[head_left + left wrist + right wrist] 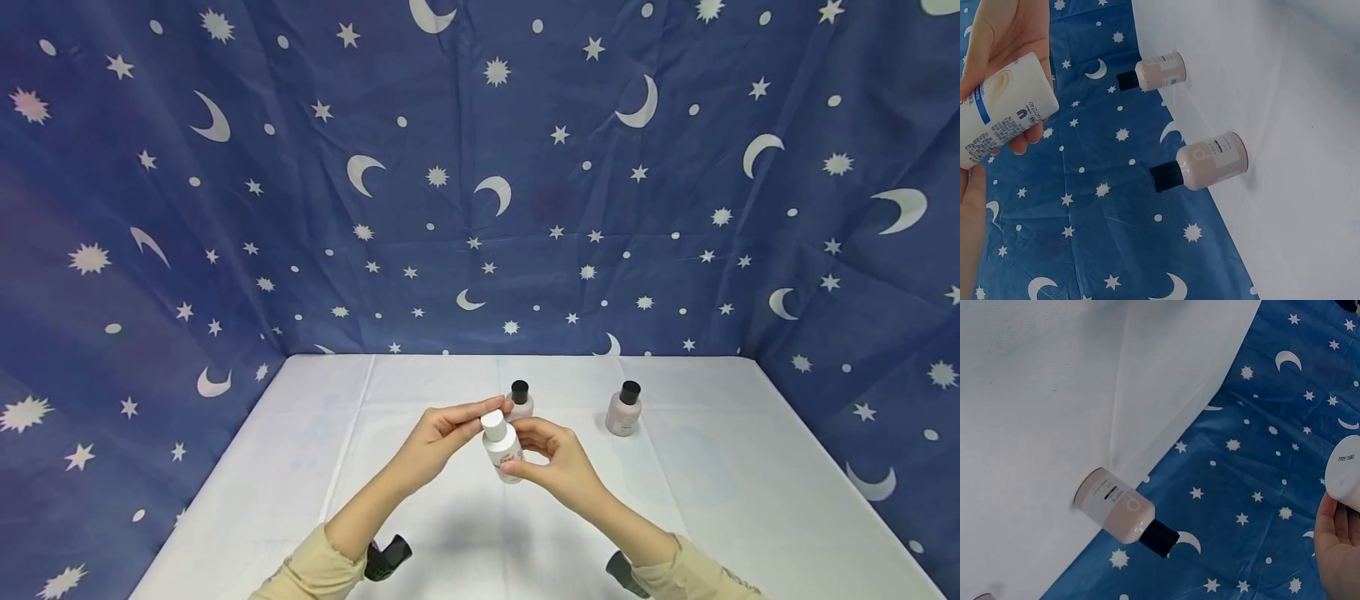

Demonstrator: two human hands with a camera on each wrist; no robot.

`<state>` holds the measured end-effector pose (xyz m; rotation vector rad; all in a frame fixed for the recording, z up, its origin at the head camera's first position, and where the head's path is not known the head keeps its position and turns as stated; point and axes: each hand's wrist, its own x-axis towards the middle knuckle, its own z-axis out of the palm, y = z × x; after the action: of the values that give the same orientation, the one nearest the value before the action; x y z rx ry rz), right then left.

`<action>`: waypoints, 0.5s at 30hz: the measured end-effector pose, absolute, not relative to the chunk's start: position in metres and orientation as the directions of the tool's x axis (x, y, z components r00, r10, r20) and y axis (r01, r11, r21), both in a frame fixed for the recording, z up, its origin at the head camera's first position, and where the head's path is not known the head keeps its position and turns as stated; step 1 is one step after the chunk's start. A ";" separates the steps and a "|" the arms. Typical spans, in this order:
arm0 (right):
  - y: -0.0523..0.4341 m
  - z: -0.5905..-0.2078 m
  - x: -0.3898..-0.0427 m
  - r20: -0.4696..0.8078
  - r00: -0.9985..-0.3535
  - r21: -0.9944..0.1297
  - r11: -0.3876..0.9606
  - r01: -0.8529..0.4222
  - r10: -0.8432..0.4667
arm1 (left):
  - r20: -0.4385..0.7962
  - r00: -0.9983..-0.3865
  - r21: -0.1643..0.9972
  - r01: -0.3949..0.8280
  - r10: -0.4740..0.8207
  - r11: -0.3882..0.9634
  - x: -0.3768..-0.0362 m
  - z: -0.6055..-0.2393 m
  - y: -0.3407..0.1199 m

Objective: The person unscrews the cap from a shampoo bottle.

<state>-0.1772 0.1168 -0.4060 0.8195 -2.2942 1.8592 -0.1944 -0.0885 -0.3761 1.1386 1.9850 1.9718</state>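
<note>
White table (750,500) under a blue star-and-moon backdrop (480,167), two hands raised over its middle.
The left and right stretches of the tabletop lie open. The right hand (558,462) curls round a small white bottle (502,450) held above the centre; the left hand (438,437) pinches its white cap (492,422). Two pink bottles (623,410) stand just beyond.
</note>
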 end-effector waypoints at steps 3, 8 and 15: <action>0.117 -0.405 -0.177 0.380 -0.856 -0.887 0.125 -0.445 -0.351 | 0.391 -0.751 0.913 0.388 0.533 -0.124 -0.193 -0.375 -0.088; 0.118 -0.402 -0.177 0.372 -0.864 -0.889 0.138 -0.436 -0.339 | 0.376 -0.811 0.925 0.361 0.449 -0.121 -0.191 -0.372 -0.086; 0.118 -0.402 -0.176 0.369 -0.865 -0.892 0.133 -0.433 -0.341 | 0.411 -0.815 0.912 0.378 0.409 -0.163 -0.191 -0.371 -0.084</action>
<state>-0.1759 0.1177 -0.4022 0.7898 -2.3059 1.8599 -0.1907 -0.0838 -0.3710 0.9488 2.0178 2.1808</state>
